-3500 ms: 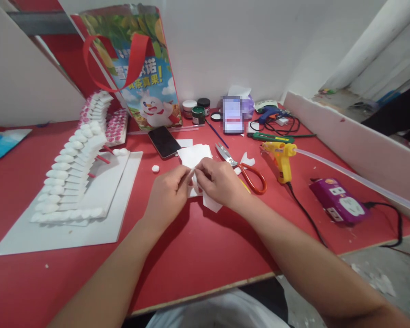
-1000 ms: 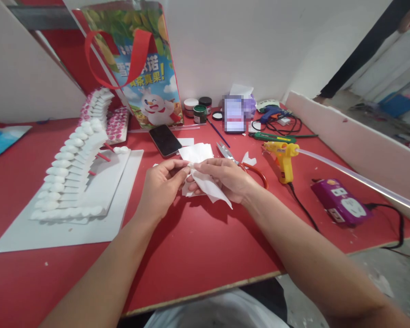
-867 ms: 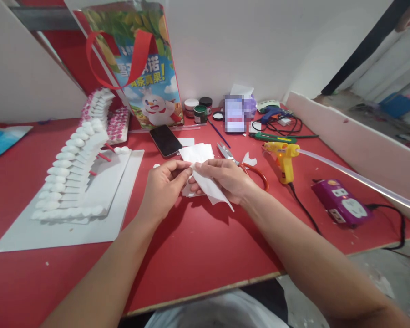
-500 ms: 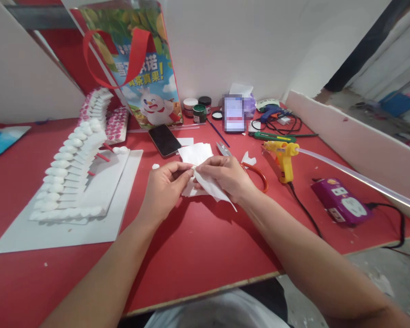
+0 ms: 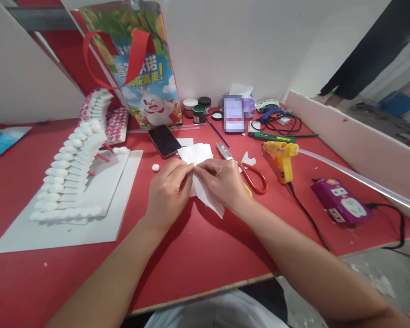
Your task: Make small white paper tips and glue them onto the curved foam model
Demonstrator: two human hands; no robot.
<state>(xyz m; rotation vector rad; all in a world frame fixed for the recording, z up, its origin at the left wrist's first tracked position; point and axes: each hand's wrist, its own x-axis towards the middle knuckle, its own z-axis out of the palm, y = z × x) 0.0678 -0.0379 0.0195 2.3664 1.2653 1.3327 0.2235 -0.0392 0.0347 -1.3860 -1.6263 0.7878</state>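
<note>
Both my hands meet over the middle of the red table, fingertips together. My left hand (image 5: 170, 189) pinches the upper end of a thin white sheet (image 5: 208, 196). Beside it, my right hand (image 5: 223, 182) grips the same sheet, which hangs down toward me between the hands. Fingers hide whatever small part is at the pinch. Just behind them lies a stack of white paper (image 5: 196, 153). Scissors (image 5: 254, 178) with orange-red handles lie right of my right hand, and a small white piece (image 5: 155, 167) is left of the stack.
At left, a white ridged model (image 5: 66, 173) stands on a white board (image 5: 98, 232). Behind are a printed bag (image 5: 150, 73), a dark phone (image 5: 164, 140), paint jars (image 5: 199, 114) and a lit phone (image 5: 234, 114). A yellow glue gun (image 5: 282, 159) and purple power block (image 5: 341, 202) are at right.
The fingers of both hands have drawn closer together, and the sheet's lower end has swung left and down. More of the scissors shows. A person's dark-clothed leg has come further into view at upper right.
</note>
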